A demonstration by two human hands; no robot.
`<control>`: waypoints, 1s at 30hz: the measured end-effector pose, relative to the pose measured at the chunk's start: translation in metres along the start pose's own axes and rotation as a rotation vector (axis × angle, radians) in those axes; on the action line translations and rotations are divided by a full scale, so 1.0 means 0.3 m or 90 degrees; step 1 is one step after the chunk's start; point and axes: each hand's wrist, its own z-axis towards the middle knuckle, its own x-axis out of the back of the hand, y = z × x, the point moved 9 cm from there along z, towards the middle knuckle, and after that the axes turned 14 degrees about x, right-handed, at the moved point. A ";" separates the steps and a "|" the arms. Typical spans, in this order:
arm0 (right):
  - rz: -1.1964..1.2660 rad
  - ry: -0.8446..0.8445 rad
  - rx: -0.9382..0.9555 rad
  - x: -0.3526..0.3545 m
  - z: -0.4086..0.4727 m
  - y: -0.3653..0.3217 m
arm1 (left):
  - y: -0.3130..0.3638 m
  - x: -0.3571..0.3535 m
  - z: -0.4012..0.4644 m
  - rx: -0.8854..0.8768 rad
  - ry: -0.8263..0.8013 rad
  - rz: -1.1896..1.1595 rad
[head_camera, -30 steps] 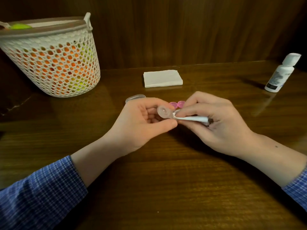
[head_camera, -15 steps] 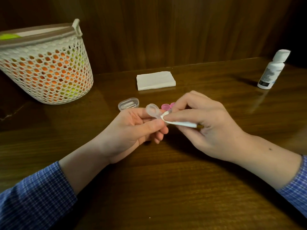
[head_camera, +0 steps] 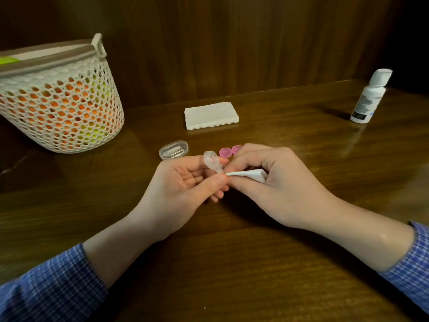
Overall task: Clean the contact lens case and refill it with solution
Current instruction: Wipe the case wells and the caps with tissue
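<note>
Head view of a wooden table with both hands raised just above it. The left hand pinches a clear contact lens case between thumb and fingertips, its fingers curled around the lower well; the upper well stands free above the thumb, tilted toward the camera. The right hand grips a folded white tissue between thumb and curled fingers, and the pointed tip of the tissue meets the lens case at the left thumb. Two pink caps lie on the table just behind the hands, side by side and partly hidden by the right fingers. A small clear oval container lies to their left, near the left hand. A stack of folded white tissues rests farther back at centre. A white solution bottle stands upright at far right, well apart from the hands, cap closed. A perforated white basket holding orange and yellow contents sits at far left. Blue checked sleeves cover both forearms.
</note>
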 end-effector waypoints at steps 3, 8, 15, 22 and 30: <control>-0.003 -0.007 -0.008 0.002 0.002 0.002 | -0.011 -0.002 0.009 0.034 -0.015 -0.039; -0.016 0.002 0.014 0.005 0.010 -0.007 | -0.053 -0.017 0.027 0.144 -0.071 -0.152; 0.439 0.053 -0.190 0.024 -0.006 0.075 | -0.066 -0.040 0.032 0.239 -0.187 -0.329; -0.122 0.027 0.261 0.062 0.012 -0.086 | -0.064 -0.090 0.012 0.280 -0.349 -0.406; -0.142 -0.108 0.312 -0.004 0.001 -0.094 | -0.074 -0.137 -0.036 0.374 -0.485 -0.399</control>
